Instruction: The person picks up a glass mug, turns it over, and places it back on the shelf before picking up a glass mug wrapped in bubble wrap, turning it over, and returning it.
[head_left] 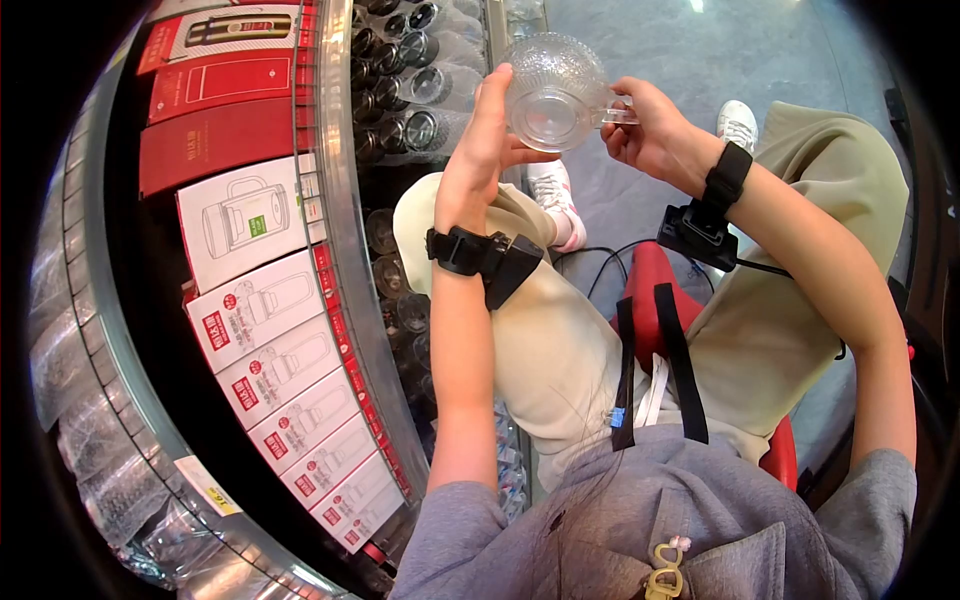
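Note:
A clear textured glass cup (556,88) with a side handle is held up in front of me, its round base turned toward me. My left hand (482,135) grips the cup's left side, thumb along the wall and fingers under the lower edge. On the other side, my right hand (645,128) pinches the clear handle (617,110). Left of the cup, plastic-wrapped glass jars with dark lids (420,85) lie on a low shelf.
Boxed glass kettles (245,228) and red boxes (215,145) line the wire-fronted shelf (330,130) on my left. I sit on a red stool (780,455). Black cables (600,255) run over the grey floor (660,40).

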